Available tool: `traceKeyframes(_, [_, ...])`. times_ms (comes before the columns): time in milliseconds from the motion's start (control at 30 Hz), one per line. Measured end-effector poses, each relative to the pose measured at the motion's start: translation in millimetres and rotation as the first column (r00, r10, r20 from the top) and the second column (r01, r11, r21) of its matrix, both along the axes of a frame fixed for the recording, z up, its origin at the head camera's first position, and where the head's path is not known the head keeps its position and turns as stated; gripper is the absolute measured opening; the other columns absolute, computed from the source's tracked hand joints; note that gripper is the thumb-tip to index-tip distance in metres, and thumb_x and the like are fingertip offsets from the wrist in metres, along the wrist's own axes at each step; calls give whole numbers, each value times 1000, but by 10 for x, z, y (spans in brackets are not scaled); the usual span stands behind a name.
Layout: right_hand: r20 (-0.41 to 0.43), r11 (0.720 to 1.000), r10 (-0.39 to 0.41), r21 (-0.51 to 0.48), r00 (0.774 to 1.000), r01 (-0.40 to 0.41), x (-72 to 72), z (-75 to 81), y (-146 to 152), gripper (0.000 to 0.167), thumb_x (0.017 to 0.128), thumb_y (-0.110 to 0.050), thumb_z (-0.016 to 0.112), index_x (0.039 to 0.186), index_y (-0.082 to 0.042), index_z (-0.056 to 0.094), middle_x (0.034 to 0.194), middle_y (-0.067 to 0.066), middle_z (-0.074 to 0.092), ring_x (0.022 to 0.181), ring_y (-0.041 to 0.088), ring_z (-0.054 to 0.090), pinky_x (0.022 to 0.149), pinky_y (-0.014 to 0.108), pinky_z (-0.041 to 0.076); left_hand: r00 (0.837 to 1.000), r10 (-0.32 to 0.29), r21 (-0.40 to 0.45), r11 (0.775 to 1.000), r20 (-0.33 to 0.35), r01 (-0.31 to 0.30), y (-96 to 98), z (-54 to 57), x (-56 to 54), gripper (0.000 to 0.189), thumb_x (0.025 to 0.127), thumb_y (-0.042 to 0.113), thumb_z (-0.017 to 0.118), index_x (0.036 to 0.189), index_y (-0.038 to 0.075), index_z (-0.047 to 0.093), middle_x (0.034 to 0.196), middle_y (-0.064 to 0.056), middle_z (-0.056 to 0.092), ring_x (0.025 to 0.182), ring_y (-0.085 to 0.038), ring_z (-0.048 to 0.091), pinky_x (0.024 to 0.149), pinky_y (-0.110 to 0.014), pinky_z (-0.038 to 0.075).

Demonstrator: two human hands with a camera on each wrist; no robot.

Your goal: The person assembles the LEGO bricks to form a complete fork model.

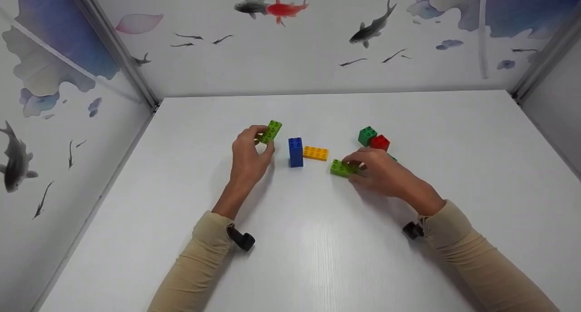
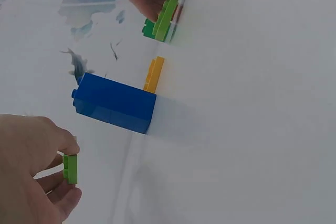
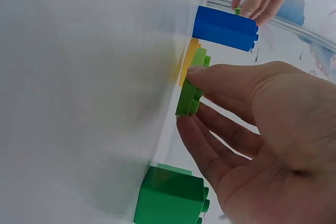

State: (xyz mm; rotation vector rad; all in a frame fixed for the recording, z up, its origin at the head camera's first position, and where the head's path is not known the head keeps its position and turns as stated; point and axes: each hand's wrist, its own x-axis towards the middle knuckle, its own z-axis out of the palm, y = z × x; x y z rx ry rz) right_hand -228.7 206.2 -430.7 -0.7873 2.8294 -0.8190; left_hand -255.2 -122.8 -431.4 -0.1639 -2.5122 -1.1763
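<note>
My left hand (image 1: 249, 157) pinches a light green flat building brick (image 1: 272, 131) between thumb and fingers, raised over the table and tilted, studs showing. In the left wrist view that brick (image 2: 72, 169) stands on edge in the grip. My right hand (image 1: 383, 173) holds a second light green flat brick (image 1: 338, 167) by its right end, low over the white table. Between the hands stands an upright tower of blue bricks (image 1: 296, 155); the right wrist view shows a seam across it. Just right of the tower lies a yellow flat brick (image 1: 316, 153).
Behind my right hand sit a dark green brick (image 1: 366, 136) and a red brick (image 1: 380, 142). Another green brick (image 3: 170, 195) is mostly hidden by that hand in the head view. White panels with painted fish (image 1: 286, 10) border the table (image 1: 290, 257) at the back and sides.
</note>
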Motion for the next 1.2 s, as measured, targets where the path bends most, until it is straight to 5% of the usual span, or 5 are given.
traceKeyframes(167, [-3,999,25,-23,1000,-25,-35,28,31,41,95,-6,81,136,-6,74,132,10,75,115,26,73,98,46,65,993,-32,23,999,-111,35,44,132,110,39,102,13,76,140,10,67,134,-8,71,127,-21,67,110,-32,59])
traceKeyframes(333, [-19,996,55,-64,998,-56,-30,43,84,43,95,-5,82,137,-8,74,134,9,75,117,25,73,98,45,65,970,-204,-10,979,-131,205,157,142,296,38,101,11,77,137,12,68,134,-5,71,124,-19,67,110,-36,60])
traceKeyframes(600, [-61,989,112,-92,992,-118,41,36,135,43,93,0,82,134,-9,75,131,6,75,119,24,72,98,45,65,909,-415,-88,907,-27,411,298,-12,509,35,99,8,78,132,10,71,130,-6,72,123,-20,67,109,-42,60])
traceKeyframes(1100, [-20,987,156,-24,988,-156,90,39,148,41,93,1,82,132,-11,77,125,4,78,116,23,73,99,46,65,788,-587,-261,743,188,616,322,-85,516,29,102,5,73,130,11,73,134,-3,74,132,-21,62,119,-38,52])
traceKeyframes(1200, [-25,985,169,-16,985,-170,88,29,127,41,92,1,82,131,-10,77,124,5,78,114,24,74,99,45,65,777,-589,-281,725,221,629,325,-103,506,30,102,6,73,132,11,73,135,-3,74,133,-21,63,120,-38,51])
